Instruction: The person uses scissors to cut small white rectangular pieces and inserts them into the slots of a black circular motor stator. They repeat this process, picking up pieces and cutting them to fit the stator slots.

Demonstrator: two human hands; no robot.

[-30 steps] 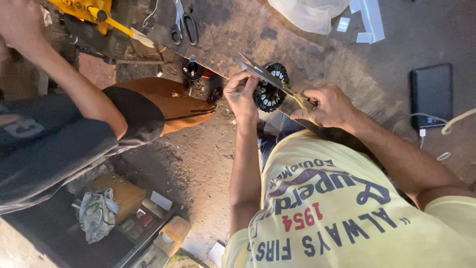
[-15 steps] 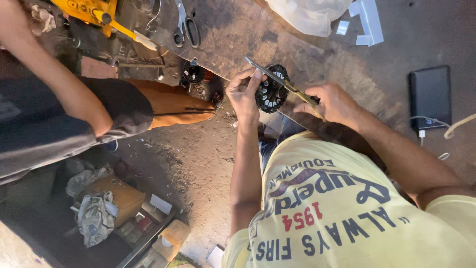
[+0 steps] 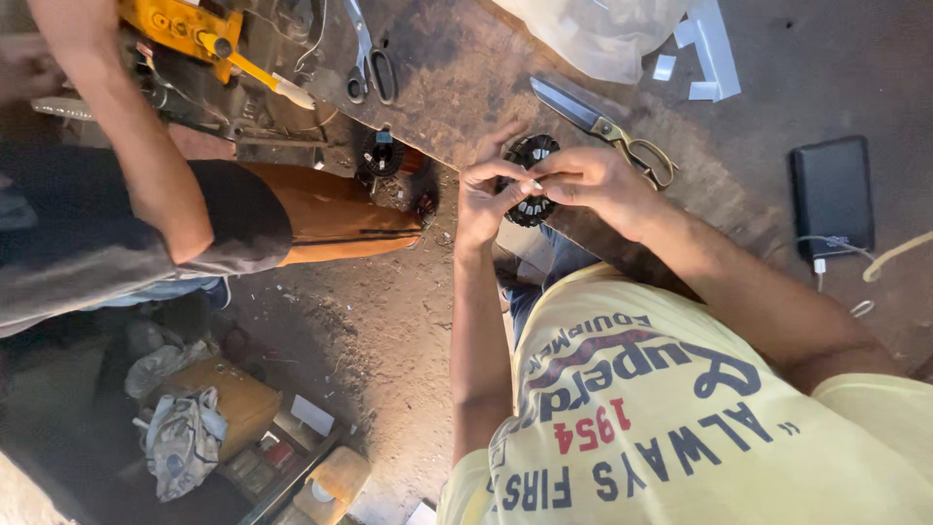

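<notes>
A black round slotted motor core point(image 3: 533, 187) is gripped between both my hands just over the near edge of the worn brown workbench point(image 3: 457, 87). My left hand point(image 3: 483, 199) pinches its left side. My right hand point(image 3: 593, 180) closes over its top and right side, fingertips meeting the left thumb. Large metal shears point(image 3: 603, 124) with brass-coloured handles lie flat on the bench just beyond my right hand, touching nothing I hold.
Another person at the left shows a bare arm point(image 3: 136, 146) and dark shorts. Near them are a second black core point(image 3: 381, 156), small scissors point(image 3: 371, 60) and a yellow tool point(image 3: 194, 29). A black power bank point(image 3: 831, 194) with a cable sits right; a plastic bag point(image 3: 603, 29) sits far.
My right hand has let go of the shears, which now lie on the bench. Both hands have closed together on the black core. The other person's arm has shifted.
</notes>
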